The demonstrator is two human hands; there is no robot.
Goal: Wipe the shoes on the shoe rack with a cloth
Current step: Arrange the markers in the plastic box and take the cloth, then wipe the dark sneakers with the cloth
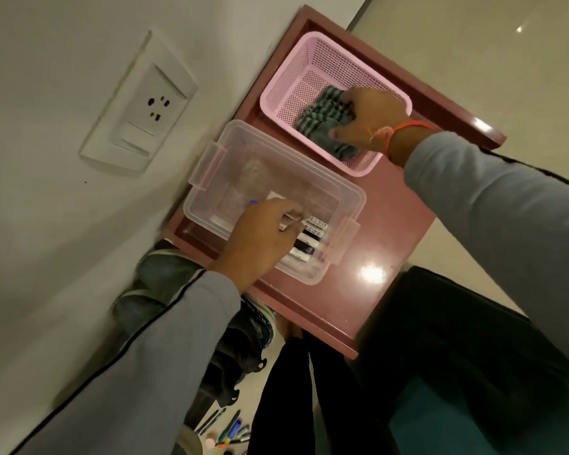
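A grey striped cloth (322, 123) lies folded in a pink mesh basket (296, 70) on top of the maroon shoe rack (385, 224). My right hand (368, 121) reaches into the basket and grips the cloth. My left hand (260, 238) is inside a clear plastic box (217, 169) beside the basket, fingers curled around markers (309, 239). Below the rack top, dark shoes (165, 274) sit on lower shelves, and another dark sneaker (250, 333) is partly hidden by my left sleeve.
A wall with a white socket plate (138, 106) borders the rack on the left. Loose pens (227, 428) lie low down near the shoes. My dark trousers (440, 356) fill the lower right. Pale floor (506, 60) extends behind the rack.
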